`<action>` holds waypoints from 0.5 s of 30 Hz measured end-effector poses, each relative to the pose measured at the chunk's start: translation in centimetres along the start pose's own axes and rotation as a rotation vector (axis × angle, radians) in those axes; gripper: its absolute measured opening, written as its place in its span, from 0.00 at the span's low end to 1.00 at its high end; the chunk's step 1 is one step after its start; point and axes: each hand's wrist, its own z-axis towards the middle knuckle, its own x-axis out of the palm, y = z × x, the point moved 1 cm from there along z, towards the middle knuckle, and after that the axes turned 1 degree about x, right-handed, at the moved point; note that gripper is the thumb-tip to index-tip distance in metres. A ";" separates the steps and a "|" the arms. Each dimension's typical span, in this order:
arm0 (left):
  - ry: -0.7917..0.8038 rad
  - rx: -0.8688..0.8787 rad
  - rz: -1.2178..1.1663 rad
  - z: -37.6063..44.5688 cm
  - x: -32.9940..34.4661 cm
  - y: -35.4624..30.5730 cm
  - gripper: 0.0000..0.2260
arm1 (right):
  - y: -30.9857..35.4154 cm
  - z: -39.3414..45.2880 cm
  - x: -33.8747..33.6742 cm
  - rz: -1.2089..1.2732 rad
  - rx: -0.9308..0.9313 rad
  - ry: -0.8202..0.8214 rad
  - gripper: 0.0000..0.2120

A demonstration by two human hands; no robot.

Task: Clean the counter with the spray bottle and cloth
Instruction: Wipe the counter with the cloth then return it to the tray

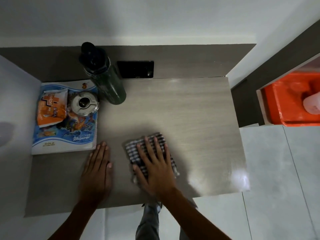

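Observation:
A dark checked cloth (135,149) lies flat on the grey wood-grain counter (190,118), near its front edge. My right hand (155,163) presses down on the cloth with the fingers spread. Just left of it, my left hand (97,167) rests flat on the bare counter, fingers together, holding nothing. A dark green bottle with a black top (105,78) stands at the back left of the counter, far from both hands. No spray trigger can be made out on it.
A blue notebook (69,139) lies at the left with an orange packet (50,108) and a metal ashtray (84,103) on it. A black phone (136,69) leans at the back. An orange bin (287,104) stands to the right, beyond the counter edge.

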 end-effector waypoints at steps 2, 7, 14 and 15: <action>0.000 0.016 -0.006 -0.1 0.2 0.1 0.28 | -2.3 -3.3 -0.4 -0.038 -0.003 -0.022 0.37; 0.002 0.032 -0.025 -0.3 0.5 0.7 0.29 | -11.8 -8.1 -4.0 -0.161 0.312 -0.072 0.36; 0.010 0.022 -0.048 -0.3 0.6 0.6 0.30 | -19.6 -9.8 -8.3 -0.036 0.530 -0.339 0.27; 0.007 0.021 -0.044 -0.4 0.6 0.7 0.30 | -20.2 -9.7 -8.4 -0.001 0.536 -0.355 0.26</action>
